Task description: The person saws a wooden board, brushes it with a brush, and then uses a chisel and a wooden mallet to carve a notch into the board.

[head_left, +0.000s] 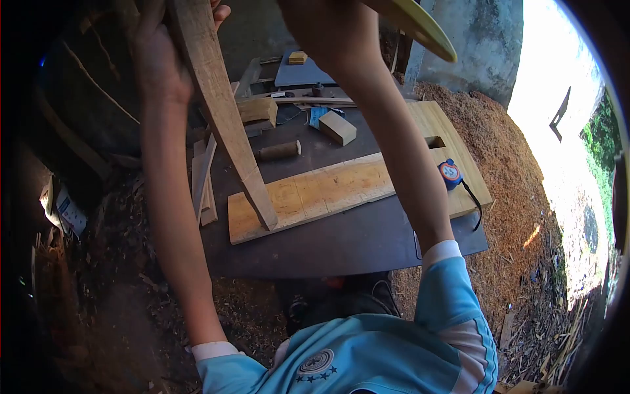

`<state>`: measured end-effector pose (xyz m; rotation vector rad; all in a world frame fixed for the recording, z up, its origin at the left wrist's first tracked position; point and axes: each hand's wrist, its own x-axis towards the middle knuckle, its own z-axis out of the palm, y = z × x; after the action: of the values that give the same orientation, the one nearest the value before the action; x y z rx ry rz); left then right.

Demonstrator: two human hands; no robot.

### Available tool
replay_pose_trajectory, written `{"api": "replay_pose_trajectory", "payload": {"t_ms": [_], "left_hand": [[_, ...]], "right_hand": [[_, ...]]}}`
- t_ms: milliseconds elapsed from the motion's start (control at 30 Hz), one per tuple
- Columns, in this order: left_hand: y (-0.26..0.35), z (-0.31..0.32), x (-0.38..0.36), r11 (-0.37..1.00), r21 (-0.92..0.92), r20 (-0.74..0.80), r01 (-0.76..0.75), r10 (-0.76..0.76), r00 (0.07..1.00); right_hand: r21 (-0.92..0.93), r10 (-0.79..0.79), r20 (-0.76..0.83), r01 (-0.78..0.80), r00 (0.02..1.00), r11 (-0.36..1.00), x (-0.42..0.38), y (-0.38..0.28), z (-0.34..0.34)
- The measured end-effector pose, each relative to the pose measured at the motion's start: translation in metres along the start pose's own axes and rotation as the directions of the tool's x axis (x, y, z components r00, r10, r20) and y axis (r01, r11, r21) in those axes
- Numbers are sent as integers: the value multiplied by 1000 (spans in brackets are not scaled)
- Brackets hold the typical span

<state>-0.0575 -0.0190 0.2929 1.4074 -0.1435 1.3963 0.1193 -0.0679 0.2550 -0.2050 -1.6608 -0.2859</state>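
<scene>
My left hand (161,59) is closed around the upper part of a long wooden slat (226,121), with fingertips showing on its far side. The slat stands tilted, its lower end against a flat wooden board (328,187) lying on the table. My right hand (335,33) is raised at the top edge, back of the hand showing and fingers out of sight. A yellow, curved, handle-like piece (423,29) sticks out beside it, apparently in its grip; the rest of that piece is cut off by the frame.
On the dark table (308,246) lie a wooden block (337,128), a round wooden piece (279,151), another block (258,111) and a blue tape measure (451,174) on a notched wooden plank (453,131). Sawdust (499,171) heaps at the right. Thin strips (203,180) lean at the left.
</scene>
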Motion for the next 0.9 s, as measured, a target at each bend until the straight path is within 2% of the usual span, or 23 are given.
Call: {"api": "replay_pose_trajectory", "payload": {"t_ms": [33, 100, 133, 167, 200, 233, 300, 367, 433, 467, 500, 567, 600, 667, 700, 767, 833, 867, 900], "left_hand": [[-4, 10, 0, 994, 97, -152, -39, 54, 987], [-7, 30, -1, 951, 301, -419, -74, 202, 885], [5, -16, 3, 996, 59, 162, 67, -76, 984], [10, -39, 8, 997, 7, 209, 72, -72, 975], [7, -16, 2, 984, 176, -101, -17, 35, 994], [4, 6, -5, 932, 361, -380, -46, 192, 905], [10, -15, -2, 932, 363, -405, -25, 182, 896], [16, -21, 1, 932, 363, -437, 18, 153, 886], [24, -50, 11, 928, 356, -347, 106, 26, 937], [24, -44, 11, 890, 444, -346, 102, 65, 936], [21, -35, 11, 843, 528, -340, 101, 101, 935], [13, -22, 10, 644, 765, -252, -2, 302, 919], [7, -14, 8, 518, 854, -190, -41, 386, 903], [0, 17, 0, 527, 850, -255, -7, 423, 869], [-5, 32, -5, 530, 848, -285, 8, 443, 850], [-9, 41, -13, 537, 837, -174, -100, 436, 883], [-3, 35, -9, 554, 827, -139, -94, 364, 921], [-8, 38, -7, 546, 830, -156, -112, 421, 894], [-8, 40, -7, 572, 812, -143, -112, 382, 913]], "right_hand": [[60, -31, 4, 31, 1000, 998, 0, 2, 6], [180, -101, 12, 97, 995, 979, 1, 5, 19], [333, 7, 18, -12, 1000, 943, -27, -1, 32], [298, 58, 178, -110, 982, 948, -63, -11, 29], [345, 92, 339, -215, 936, 914, -109, -12, 36], [354, 144, 514, -363, 845, 862, -147, -24, 31], [419, 140, 762, -646, 632, 638, -244, -26, 34], [286, 126, 823, -597, 553, 749, -254, -39, 15], [265, 194, 825, -668, 530, 695, -226, -34, -1], [254, 229, 826, -704, 515, 663, -206, -36, -7], [261, 284, 780, -702, 558, 663, -189, -41, -10], [272, 381, 674, -692, 633, 668, -151, -48, -16], [327, 325, 648, -637, 689, 698, -134, -51, -20], [428, 218, 578, -519, 787, 739, -115, -57, -25], [334, 197, 541, -424, 817, 842, -114, -49, -24], [114, 133, 478, -211, 868, 971, -113, -25, -19], [-36, 399, 318, -410, 860, 912, -111, 1, -24], [-4, 502, 312, -527, 807, 850, -112, -1, -26], [49, 376, 409, -432, 831, 901, -113, -9, -21]]}}
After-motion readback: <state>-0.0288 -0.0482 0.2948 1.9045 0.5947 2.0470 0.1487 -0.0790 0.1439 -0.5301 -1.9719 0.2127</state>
